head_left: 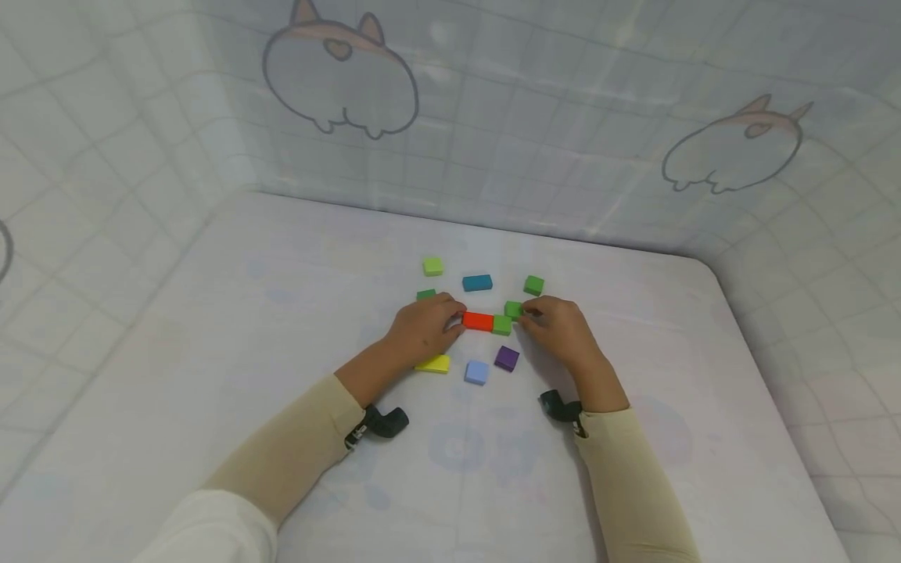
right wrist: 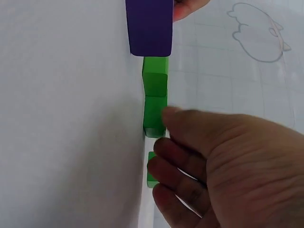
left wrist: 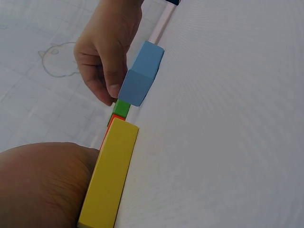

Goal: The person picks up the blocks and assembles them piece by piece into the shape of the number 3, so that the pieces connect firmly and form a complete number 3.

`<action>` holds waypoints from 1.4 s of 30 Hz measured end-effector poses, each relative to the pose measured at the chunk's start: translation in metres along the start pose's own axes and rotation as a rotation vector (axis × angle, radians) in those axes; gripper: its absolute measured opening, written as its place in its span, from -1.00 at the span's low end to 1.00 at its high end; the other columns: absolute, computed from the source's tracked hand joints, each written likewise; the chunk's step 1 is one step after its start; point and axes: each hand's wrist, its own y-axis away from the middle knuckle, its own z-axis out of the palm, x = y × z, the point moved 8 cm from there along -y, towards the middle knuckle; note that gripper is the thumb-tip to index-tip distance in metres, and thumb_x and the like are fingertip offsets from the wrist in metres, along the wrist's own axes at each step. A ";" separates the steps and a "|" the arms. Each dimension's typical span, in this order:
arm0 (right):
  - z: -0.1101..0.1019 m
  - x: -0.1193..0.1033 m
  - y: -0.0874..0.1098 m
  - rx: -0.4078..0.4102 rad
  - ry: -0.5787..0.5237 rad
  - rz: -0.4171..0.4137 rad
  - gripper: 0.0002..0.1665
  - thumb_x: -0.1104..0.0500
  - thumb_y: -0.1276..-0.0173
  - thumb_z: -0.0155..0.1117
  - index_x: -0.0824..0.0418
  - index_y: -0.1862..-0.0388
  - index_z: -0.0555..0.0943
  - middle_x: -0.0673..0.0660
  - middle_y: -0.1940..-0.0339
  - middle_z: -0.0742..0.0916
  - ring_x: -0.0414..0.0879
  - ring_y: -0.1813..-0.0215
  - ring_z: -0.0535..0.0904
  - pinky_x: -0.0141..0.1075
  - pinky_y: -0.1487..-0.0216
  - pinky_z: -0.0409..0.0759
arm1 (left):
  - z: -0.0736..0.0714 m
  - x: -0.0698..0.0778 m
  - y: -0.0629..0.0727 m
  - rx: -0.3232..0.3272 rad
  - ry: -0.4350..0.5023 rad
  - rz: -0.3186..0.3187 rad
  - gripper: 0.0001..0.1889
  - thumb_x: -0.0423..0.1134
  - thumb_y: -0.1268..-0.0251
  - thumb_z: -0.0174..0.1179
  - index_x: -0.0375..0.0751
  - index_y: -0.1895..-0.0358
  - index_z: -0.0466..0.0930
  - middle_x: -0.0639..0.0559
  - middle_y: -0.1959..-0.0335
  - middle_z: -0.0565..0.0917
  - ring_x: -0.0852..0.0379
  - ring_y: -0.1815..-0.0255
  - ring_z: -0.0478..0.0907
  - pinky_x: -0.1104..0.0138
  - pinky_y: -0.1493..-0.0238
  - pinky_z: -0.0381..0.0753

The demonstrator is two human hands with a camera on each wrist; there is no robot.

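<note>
The red block [head_left: 479,321], its left end pinched by your left hand [head_left: 424,328], meets a green block [head_left: 502,325] at its right. Your right hand [head_left: 561,330] pinches a second green block [head_left: 512,310] just behind; the purple block [head_left: 507,359] lies nearer you.

A left hand [head_left: 425,328] partly hides a dark green block [head_left: 426,294] in the head view; in the right wrist view, the top edge crops a purple block [right wrist: 150,29] and the right hand [right wrist: 228,166], itself cut off, partly covers a far green block [right wrist: 151,176].
</note>
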 end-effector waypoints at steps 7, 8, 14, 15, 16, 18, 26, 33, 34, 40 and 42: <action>-0.013 -0.008 -0.001 -0.004 -0.006 0.015 -0.63 0.06 -0.38 0.35 0.23 -0.07 0.70 0.16 -0.01 0.75 0.08 -0.12 0.62 0.02 -0.19 0.58 | -0.006 -0.004 0.002 0.015 0.022 -0.009 -0.58 -0.04 -0.33 0.29 0.00 -0.22 0.61 0.18 0.01 0.64 0.23 0.05 0.55 0.25 -0.05 0.62; -0.017 -0.010 0.001 -0.004 -0.012 0.011 -0.63 0.05 -0.39 0.34 0.23 -0.07 0.70 0.16 -0.01 0.75 0.08 -0.12 0.62 0.03 -0.18 0.58 | -0.006 -0.004 0.002 0.014 0.022 -0.008 -0.58 -0.04 -0.33 0.29 0.00 -0.22 0.61 0.18 0.00 0.64 0.23 0.04 0.55 0.25 -0.05 0.62; -0.017 -0.028 0.020 -0.155 0.001 -0.020 -0.65 0.06 -0.36 0.37 0.18 -0.06 0.71 0.08 0.06 0.76 0.02 -0.04 0.62 0.00 -0.11 0.61 | -0.001 0.000 0.004 -0.011 0.011 0.001 -0.58 -0.02 -0.34 0.28 0.02 -0.23 0.60 0.18 -0.02 0.64 0.23 0.02 0.54 0.26 -0.07 0.62; -0.013 -0.031 0.023 -0.195 0.017 -0.026 -0.64 0.06 -0.35 0.38 0.18 -0.07 0.71 0.07 0.07 0.76 0.01 -0.03 0.62 -0.01 -0.10 0.62 | -0.001 0.001 0.004 -0.015 0.010 0.001 -0.57 -0.02 -0.34 0.28 0.02 -0.24 0.60 0.18 -0.02 0.64 0.23 0.02 0.54 0.26 -0.07 0.62; -0.010 -0.034 0.026 -0.228 0.036 -0.031 -0.63 0.05 -0.34 0.40 0.17 -0.07 0.71 0.06 0.07 0.76 0.00 -0.02 0.63 -0.03 -0.08 0.63 | -0.002 0.002 0.005 -0.015 0.009 0.002 -0.58 -0.02 -0.35 0.28 0.02 -0.24 0.60 0.18 -0.02 0.64 0.23 0.03 0.54 0.27 -0.06 0.62; -0.004 -0.037 0.032 -0.280 0.068 -0.036 -0.61 0.04 -0.30 0.43 0.15 -0.07 0.70 0.04 0.08 0.75 -0.03 0.01 0.62 -0.08 -0.06 0.65 | -0.004 0.002 0.005 -0.013 0.006 0.003 -0.57 -0.02 -0.35 0.28 0.01 -0.24 0.60 0.18 -0.02 0.64 0.23 0.03 0.55 0.27 -0.07 0.62; 0.008 -0.051 0.054 -0.310 0.181 -0.219 -0.56 0.18 -0.22 0.49 0.20 -0.09 0.68 0.05 -0.02 0.74 -0.02 -0.11 0.64 -0.09 -0.17 0.61 | -0.005 0.001 0.006 -0.004 -0.001 0.007 -0.57 -0.02 -0.35 0.28 0.01 -0.24 0.60 0.17 -0.02 0.65 0.23 0.03 0.55 0.27 -0.07 0.62; 0.014 -0.059 0.058 -0.270 0.278 -0.364 -0.49 0.24 -0.20 0.50 0.13 -0.17 0.66 0.05 -0.16 0.69 -0.03 -0.25 0.59 -0.12 -0.24 0.57 | -0.004 0.002 0.006 -0.006 -0.010 0.009 -0.58 -0.01 -0.36 0.26 0.02 -0.24 0.59 0.17 -0.04 0.65 0.23 -0.02 0.55 0.26 -0.11 0.61; 0.015 -0.060 0.058 -0.268 0.285 -0.385 -0.48 0.25 -0.20 0.50 0.14 -0.18 0.66 0.05 -0.17 0.69 -0.04 -0.25 0.59 -0.12 -0.24 0.57 | -0.004 0.002 0.006 -0.007 -0.010 0.009 -0.58 0.00 -0.36 0.26 0.02 -0.24 0.59 0.17 -0.04 0.65 0.22 -0.02 0.55 0.26 -0.10 0.61; 0.016 -0.062 0.058 -0.239 0.317 -0.443 -0.53 0.29 -0.21 0.48 0.16 -0.13 0.69 0.03 -0.11 0.71 -0.06 -0.19 0.63 -0.16 -0.20 0.59 | -0.005 0.002 0.007 -0.009 -0.008 0.003 -0.58 -0.01 -0.36 0.27 0.01 -0.24 0.59 0.17 -0.04 0.64 0.22 0.00 0.55 0.26 -0.09 0.61; 0.015 -0.062 0.058 -0.228 0.321 -0.448 -0.56 0.29 -0.22 0.47 0.17 -0.11 0.69 0.03 -0.08 0.72 -0.06 -0.17 0.64 -0.16 -0.19 0.60 | -0.005 0.001 0.007 -0.008 -0.008 0.002 -0.58 -0.01 -0.36 0.27 0.01 -0.24 0.59 0.17 -0.04 0.64 0.22 -0.01 0.55 0.26 -0.10 0.61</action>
